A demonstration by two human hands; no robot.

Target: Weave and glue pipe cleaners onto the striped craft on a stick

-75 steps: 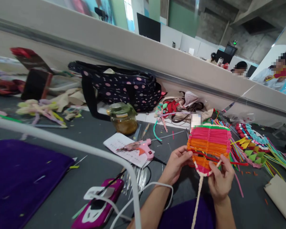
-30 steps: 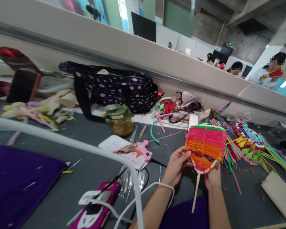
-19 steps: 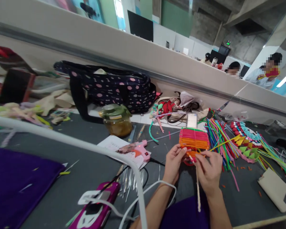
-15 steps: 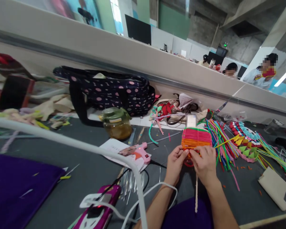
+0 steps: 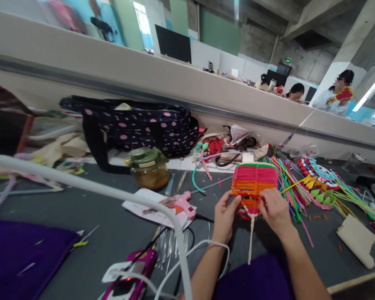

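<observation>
- Two bare hands meet over the near middle of the dark surface, both on a small woven fan (image 5: 254, 183) of pink and orange strips with a green top edge.
- Left hand (image 5: 224, 216) has its fingers curled onto the fan's lower left edge, thumb on the front; right hand (image 5: 274, 210) pinches the lower right part, fingers closed on the weave.
- The fan stands upright between the hands, lifted clear of the surface, and its pale cord handle (image 5: 251, 239) hangs down from the pointed lower end toward the person's lap.
- Judged by its look, the fan is light and springy rather than stiff; the wrapped strips could slide or loosen if squeezed, so the firmer rim and the point where the handle joins seem the safest places to hold.
- Just right of the fan lies a bundle of coloured sticks (image 5: 289, 179); to the left, a pink glue gun (image 5: 181, 203) rests on a paper sheet, with a glass jar (image 5: 148, 167) and a spotted bag (image 5: 137, 125) toward the far edge.
</observation>
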